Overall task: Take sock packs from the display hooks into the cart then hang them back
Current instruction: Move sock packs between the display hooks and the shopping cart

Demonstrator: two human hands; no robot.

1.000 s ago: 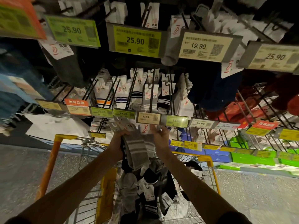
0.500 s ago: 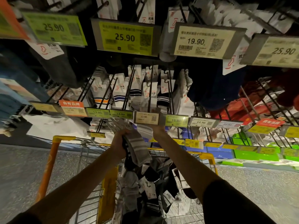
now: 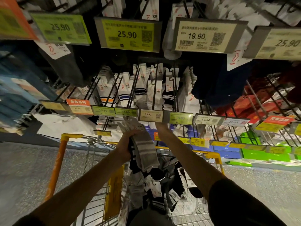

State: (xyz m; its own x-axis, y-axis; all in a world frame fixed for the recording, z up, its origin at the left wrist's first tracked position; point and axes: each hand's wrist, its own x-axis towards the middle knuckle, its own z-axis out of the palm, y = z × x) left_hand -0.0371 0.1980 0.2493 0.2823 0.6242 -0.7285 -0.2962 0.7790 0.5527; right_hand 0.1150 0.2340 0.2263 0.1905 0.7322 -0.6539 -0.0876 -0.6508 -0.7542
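Left hand (image 3: 128, 144), at frame centre, grips a bundle of grey striped sock packs (image 3: 143, 149), whose card headers fan up toward the row of price tags. Right hand (image 3: 162, 128) reaches up just beneath the 13.90 tag (image 3: 150, 115). Its fingers are blurred and partly hidden, so its grip cannot be told. Lower centre, the cart (image 3: 71, 136) holds a heap (image 3: 156, 191) of packs. White packs hang on the hooks (image 3: 156, 88) above.

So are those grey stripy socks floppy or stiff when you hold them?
Probably floppy: the grey striped socks droop below the left hand gripping them. Likely light: one hand holds the bunch up. The card header on top looks stiffer.
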